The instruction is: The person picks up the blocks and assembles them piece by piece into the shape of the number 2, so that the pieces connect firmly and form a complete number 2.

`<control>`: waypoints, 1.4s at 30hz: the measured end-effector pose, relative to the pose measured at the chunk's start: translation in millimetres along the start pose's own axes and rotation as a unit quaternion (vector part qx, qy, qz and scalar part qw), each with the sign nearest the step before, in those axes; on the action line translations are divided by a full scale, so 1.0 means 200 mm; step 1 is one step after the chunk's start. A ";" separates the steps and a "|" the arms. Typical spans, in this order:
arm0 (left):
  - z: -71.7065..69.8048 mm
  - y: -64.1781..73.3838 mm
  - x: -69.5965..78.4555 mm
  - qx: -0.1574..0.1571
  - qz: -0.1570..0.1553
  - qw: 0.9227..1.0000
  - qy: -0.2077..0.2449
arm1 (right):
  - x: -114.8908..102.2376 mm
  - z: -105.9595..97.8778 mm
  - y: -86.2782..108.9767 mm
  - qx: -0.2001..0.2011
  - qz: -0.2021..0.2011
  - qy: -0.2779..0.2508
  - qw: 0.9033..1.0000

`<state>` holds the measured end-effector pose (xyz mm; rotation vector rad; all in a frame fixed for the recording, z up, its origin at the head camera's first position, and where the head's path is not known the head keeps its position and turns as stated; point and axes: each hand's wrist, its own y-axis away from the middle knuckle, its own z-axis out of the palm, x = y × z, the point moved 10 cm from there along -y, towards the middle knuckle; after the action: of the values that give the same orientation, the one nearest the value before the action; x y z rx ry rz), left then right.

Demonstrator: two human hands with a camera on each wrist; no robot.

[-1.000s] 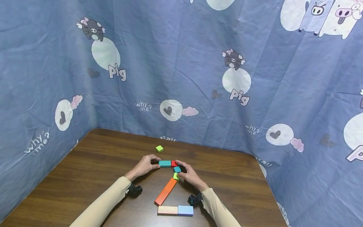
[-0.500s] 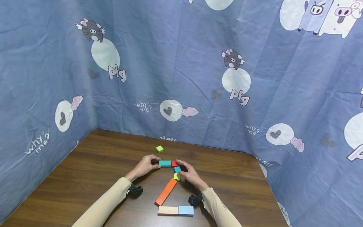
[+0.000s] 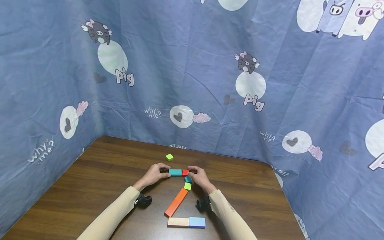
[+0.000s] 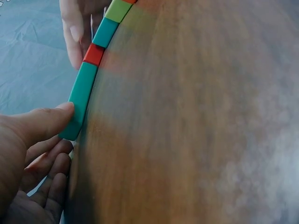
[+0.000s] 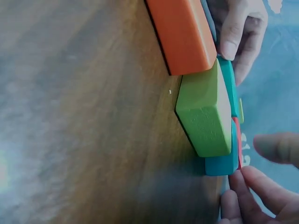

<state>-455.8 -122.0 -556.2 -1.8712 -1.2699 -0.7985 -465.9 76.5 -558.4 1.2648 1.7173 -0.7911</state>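
A teal block point(image 3: 175, 172) lies beside a small red block point(image 3: 185, 173) in the head view. My left hand point(image 3: 153, 175) pinches the teal block's left end, its thumb point(image 4: 51, 121) overlapping that end in the left wrist view. At the red block's right end is my right hand point(image 3: 200, 176); in the right wrist view its lower fingertips point(image 5: 247, 173) reach the red edge while the upper digit stands apart. A small blue block point(image 3: 188, 179) sits in front of the red one, slightly turned. Below it come a green block point(image 3: 187, 186) and a long orange bar point(image 3: 176, 202), set diagonally.
Nearest me, a pale wood-coloured block point(image 3: 178, 222) and a light blue block point(image 3: 197, 222) lie end to end on the brown table point(image 3: 246, 200). A loose lime block point(image 3: 169, 157) lies farther back. A blue patterned curtain point(image 3: 195, 83) hangs behind the table.
My right hand has moved up off the green and blue blocks to the red block's right end. The blue block looks slightly turned. My left hand stays on the teal block.
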 end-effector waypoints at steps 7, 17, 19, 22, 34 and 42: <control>0.01 0.00 -0.01 -0.004 -0.008 1.000 0.003 | 0.03 0.00 -0.03 0.015 0.020 0.010 1.000; 0.00 0.01 -0.01 -0.005 -0.004 1.000 0.000 | 0.05 -0.01 -0.04 0.034 0.027 0.014 0.999; 0.00 0.01 -0.01 -0.005 -0.002 1.000 0.002 | 0.05 -0.02 -0.04 0.037 0.028 0.017 0.999; 0.00 0.01 -0.01 -0.005 -0.005 1.000 0.003 | 0.05 -0.02 -0.04 0.041 0.035 0.021 0.998; -0.01 -0.01 -0.02 0.003 -0.021 1.000 -0.005 | 0.04 -0.08 -0.04 0.093 0.017 0.071 0.993; -0.03 0.00 -0.02 0.005 -0.019 1.000 -0.005 | 0.04 -0.09 -0.04 0.103 0.013 0.078 0.991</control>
<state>-457.9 -128.6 -555.6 -1.8501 -1.3170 -0.8016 -479.3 92.5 -557.1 1.5211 1.7737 -0.8934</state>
